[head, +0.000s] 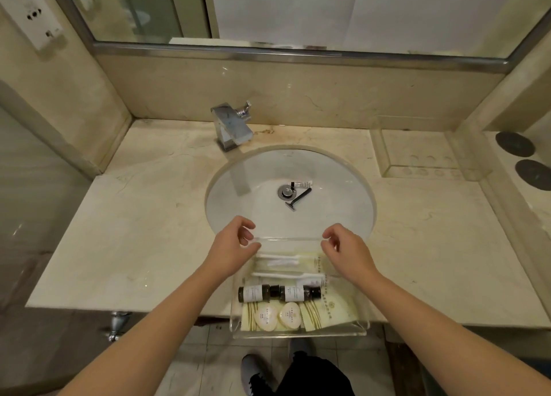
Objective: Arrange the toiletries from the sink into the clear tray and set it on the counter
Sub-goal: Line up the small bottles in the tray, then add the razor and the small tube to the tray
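Observation:
A clear tray [298, 333] rests on the counter's front edge, overhanging the floor. It holds wrapped toothbrushes [287, 260], two dark bottles [278, 293], two white soaps [277, 320] and cream sachets [326, 310]. My left hand [231, 246] hovers at the tray's far left corner and my right hand [346, 251] at its far right corner, fingers curled and apart, holding nothing. In the white sink [238, 204] lie a black razor [299, 199] and a small tube [301, 184] beside the drain [285, 191].
A chrome faucet [231, 125] stands behind the basin. A second clear tray [426, 154] sits at the counter's back right, with two dark round discs [524, 160] beyond it. A mirror runs along the back wall. My shoes show on the tiled floor below.

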The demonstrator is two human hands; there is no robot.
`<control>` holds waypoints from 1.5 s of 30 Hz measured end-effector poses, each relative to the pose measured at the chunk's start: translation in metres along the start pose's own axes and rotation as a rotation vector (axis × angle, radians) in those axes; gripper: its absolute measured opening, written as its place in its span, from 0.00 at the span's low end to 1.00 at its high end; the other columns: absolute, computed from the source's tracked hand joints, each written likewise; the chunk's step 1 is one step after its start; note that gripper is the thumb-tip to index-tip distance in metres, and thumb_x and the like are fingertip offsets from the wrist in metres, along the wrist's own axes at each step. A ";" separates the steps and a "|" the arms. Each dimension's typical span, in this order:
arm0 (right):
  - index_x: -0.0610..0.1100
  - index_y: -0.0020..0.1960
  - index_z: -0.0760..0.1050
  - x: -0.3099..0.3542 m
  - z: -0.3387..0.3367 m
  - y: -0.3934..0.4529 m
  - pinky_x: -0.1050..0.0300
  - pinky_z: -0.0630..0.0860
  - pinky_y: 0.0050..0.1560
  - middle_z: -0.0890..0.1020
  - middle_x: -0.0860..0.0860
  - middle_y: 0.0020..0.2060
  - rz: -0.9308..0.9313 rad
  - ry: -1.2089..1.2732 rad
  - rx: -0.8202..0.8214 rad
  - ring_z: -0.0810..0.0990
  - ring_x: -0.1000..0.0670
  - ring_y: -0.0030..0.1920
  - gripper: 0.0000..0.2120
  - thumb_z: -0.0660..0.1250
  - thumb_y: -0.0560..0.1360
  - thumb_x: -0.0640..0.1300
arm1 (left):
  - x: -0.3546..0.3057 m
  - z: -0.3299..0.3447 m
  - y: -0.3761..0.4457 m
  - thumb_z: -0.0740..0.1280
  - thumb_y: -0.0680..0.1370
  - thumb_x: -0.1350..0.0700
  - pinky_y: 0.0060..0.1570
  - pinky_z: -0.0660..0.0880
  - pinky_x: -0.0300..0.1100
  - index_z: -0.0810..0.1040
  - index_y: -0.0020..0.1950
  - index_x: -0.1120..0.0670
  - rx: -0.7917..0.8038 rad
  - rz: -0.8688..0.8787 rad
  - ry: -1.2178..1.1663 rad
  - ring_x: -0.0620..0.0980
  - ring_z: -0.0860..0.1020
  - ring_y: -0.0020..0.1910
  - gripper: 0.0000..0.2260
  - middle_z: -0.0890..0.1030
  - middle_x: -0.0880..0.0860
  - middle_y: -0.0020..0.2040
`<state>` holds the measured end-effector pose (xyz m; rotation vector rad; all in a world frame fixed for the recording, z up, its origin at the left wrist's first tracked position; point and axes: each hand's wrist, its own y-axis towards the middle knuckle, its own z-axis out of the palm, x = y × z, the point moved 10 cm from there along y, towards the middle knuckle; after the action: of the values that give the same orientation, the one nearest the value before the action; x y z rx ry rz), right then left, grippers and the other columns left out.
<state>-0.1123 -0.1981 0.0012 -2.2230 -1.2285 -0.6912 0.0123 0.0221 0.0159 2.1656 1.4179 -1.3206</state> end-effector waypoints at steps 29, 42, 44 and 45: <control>0.42 0.61 0.72 -0.065 0.089 0.220 0.49 0.69 0.60 0.59 0.48 0.75 -0.073 -0.477 0.304 0.61 0.41 0.67 0.15 0.57 0.76 0.41 | 0.035 0.114 0.236 0.66 0.74 0.59 0.46 0.71 0.41 0.76 0.46 0.54 -0.013 -0.377 -0.038 0.54 0.76 0.47 0.02 0.81 0.55 0.50; 0.45 0.56 0.77 -0.049 0.127 0.265 0.49 0.64 0.57 0.70 0.47 0.63 -0.322 -0.663 0.190 0.67 0.41 0.61 0.15 0.64 0.70 0.40 | 0.056 0.171 0.256 0.65 0.75 0.56 0.50 0.73 0.50 0.75 0.58 0.57 0.217 -0.210 0.544 0.58 0.73 0.55 0.13 0.69 0.57 0.59; 0.45 0.53 0.79 -0.051 0.125 0.264 0.49 0.66 0.54 0.74 0.45 0.56 -0.306 -0.670 0.181 0.70 0.40 0.57 0.16 0.68 0.65 0.39 | 0.058 0.168 0.255 0.63 0.74 0.59 0.50 0.74 0.50 0.76 0.55 0.57 0.205 -0.221 0.547 0.58 0.72 0.55 0.10 0.69 0.57 0.57; 0.45 0.50 0.80 -0.053 0.123 0.263 0.49 0.67 0.52 0.76 0.44 0.51 -0.294 -0.680 0.182 0.72 0.39 0.54 0.16 0.70 0.62 0.38 | 0.059 0.166 0.255 0.63 0.74 0.59 0.49 0.74 0.49 0.76 0.53 0.57 0.207 -0.229 0.524 0.58 0.72 0.54 0.09 0.69 0.56 0.55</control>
<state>0.1147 -0.2736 -0.1722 -2.2078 -1.8775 0.1147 0.1374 -0.1713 -0.1908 2.6941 1.8309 -1.0449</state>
